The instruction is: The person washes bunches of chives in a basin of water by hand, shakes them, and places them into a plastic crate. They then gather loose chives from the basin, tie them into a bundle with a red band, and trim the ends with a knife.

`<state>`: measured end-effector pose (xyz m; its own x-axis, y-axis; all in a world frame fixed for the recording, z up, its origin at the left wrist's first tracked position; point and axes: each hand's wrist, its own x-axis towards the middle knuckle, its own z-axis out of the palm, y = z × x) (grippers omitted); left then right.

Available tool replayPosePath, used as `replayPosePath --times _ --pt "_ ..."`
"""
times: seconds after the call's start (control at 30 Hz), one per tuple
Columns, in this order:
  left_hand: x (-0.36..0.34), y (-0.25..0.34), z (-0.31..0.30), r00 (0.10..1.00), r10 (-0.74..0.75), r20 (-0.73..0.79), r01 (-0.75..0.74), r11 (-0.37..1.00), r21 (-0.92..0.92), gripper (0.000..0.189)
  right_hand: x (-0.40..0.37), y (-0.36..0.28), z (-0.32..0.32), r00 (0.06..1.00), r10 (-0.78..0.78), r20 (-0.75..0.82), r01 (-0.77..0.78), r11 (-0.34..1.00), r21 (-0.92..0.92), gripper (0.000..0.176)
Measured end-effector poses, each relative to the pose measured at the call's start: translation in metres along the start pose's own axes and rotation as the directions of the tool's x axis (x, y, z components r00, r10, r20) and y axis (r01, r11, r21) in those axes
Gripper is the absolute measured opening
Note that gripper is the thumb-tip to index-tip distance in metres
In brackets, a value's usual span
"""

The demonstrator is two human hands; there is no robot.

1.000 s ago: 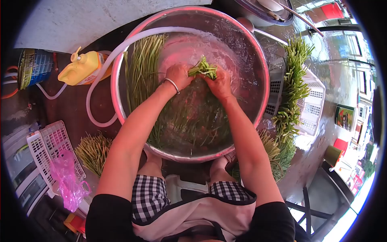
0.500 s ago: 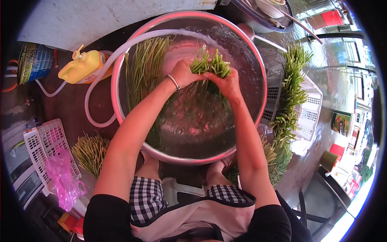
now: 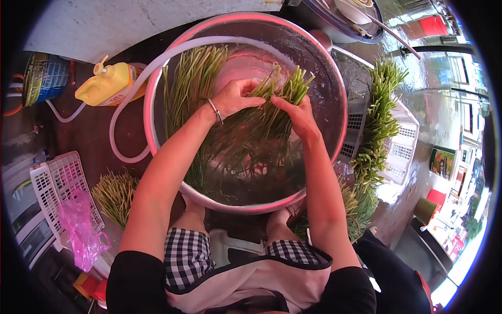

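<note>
A large round metal basin of water stands in front of me. In it, my left hand closes around part of a bunch of long green vegetable stems, thumb pointing right. My right hand grips the right part of the same bunch just below its pale cut ends. The leafy ends hang down into the water, where they blur. More long stems lie in the basin's left side, beyond my left wrist. A white hose curves over the rim into the water.
A yellow jug and a white crate with a pink plastic bag are on the left, near a stem bundle. At right, piled greens rest by white baskets. Another tub stands behind. A dark-clothed person is at lower right.
The bunch has spread wider, its cut ends leaning right. My left hand has shifted slightly left and opened its grip somewhat; my right is slightly lower. Another person's dark clothing now shows at lower right.
</note>
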<state>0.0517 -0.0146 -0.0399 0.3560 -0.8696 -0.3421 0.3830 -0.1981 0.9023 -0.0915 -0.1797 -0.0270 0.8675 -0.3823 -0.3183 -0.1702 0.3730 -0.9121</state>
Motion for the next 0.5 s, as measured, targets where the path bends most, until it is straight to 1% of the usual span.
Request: replayPosePath --times 0.1,0.17,0.23,0.3,0.33,0.37,0.43,0.47,0.5 --pt "0.009 -0.037 0.003 0.966 0.031 -0.258 -0.003 0.994 0.107 0.052 0.002 0.01 0.004 0.994 0.076 -0.082 -0.072 0.996 0.045 0.026" --pt "0.016 -0.06 0.001 0.937 0.091 -0.337 -0.025 0.98 0.195 0.044 0.005 0.017 0.01 0.98 0.127 -0.151 -0.113 0.989 0.096 0.024" --pt "0.018 -0.061 0.004 0.902 0.044 -0.43 0.087 0.956 0.281 0.041 0.009 0.023 0.016 0.956 0.192 -0.224 -0.154 0.972 0.178 0.021" --pt "0.021 -0.061 0.01 0.832 -0.095 -0.546 0.318 0.889 0.33 0.041 0.009 0.026 0.021 0.92 0.242 -0.307 -0.205 0.968 0.147 0.021" --pt "0.02 -0.06 0.011 0.846 -0.047 -0.531 0.215 0.942 0.258 0.043 0.01 0.026 0.022 0.9 0.262 -0.349 -0.23 0.964 0.131 0.02" --pt "0.018 -0.061 0.01 0.854 0.001 -0.52 0.109 0.978 0.181 0.044 0.011 0.025 0.02 0.912 0.248 -0.327 -0.208 0.966 0.153 0.021" --pt "0.006 -0.061 0.016 0.865 -0.036 -0.5 0.079 0.995 0.066 0.046 0.002 0.025 0.017 0.927 0.242 -0.288 -0.184 0.96 0.212 0.021" --pt "0.002 -0.057 0.019 0.868 -0.105 -0.485 0.141 0.989 0.038 0.047 0.003 0.026 0.013 0.903 0.33 -0.276 -0.254 0.927 0.275 0.022" --pt "0.007 -0.044 0.016 0.872 -0.148 -0.468 0.18 0.983 0.025 0.048 0.007 0.02 0.015 0.918 0.3 -0.258 -0.224 0.932 0.286 0.023"
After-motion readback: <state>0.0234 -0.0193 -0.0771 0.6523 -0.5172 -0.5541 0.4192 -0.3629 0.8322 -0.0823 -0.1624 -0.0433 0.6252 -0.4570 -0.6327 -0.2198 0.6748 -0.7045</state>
